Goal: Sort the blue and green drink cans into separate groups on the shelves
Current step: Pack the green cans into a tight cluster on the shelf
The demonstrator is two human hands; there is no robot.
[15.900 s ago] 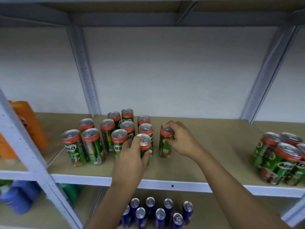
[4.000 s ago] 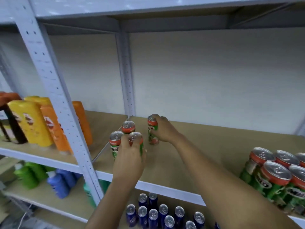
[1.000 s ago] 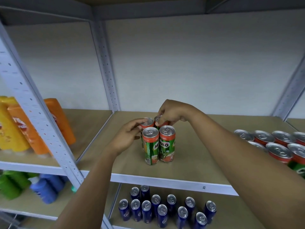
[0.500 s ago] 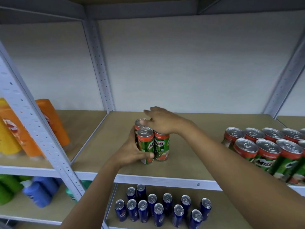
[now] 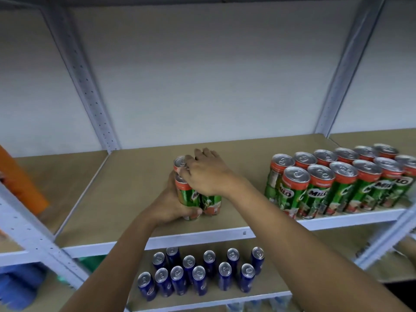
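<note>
— Nearest, lower shelf (image 5: pixel 265 287)?
— Blue cans (image 5: pixel 198 272), upright, grouped.
— Above?
— Left hand (image 5: pixel 171 204) wrapped round the green cans (image 5: pixel 198 199) mid-shelf; right hand (image 5: pixel 207 174) clamped over their tops.
— Farther right?
— Second green group (image 5: pixel 333 183), well apart.

A stockroom or the back shelves of a small shop — the clues are plain. Bolt-together metal racking (image 5: pixel 85 86) with punched grey-white uprights stands against a bare pale wall (image 5: pixel 202 75), its boards (image 5: pixel 139 176) plain brown and unfinished. Goods sit in bulk, many of one kind: a tight block of green Milo cans (image 5: pixel 333 183) with red collars on the middle shelf, and a cluster of blue cans (image 5: pixel 200 273) on the shelf below. In the next bay to the left an orange container (image 5: pixel 20 185) leans on a board, with something blue (image 5: pixel 20 287) beneath it, too blurred to name — no furniture or decoration in view
</note>
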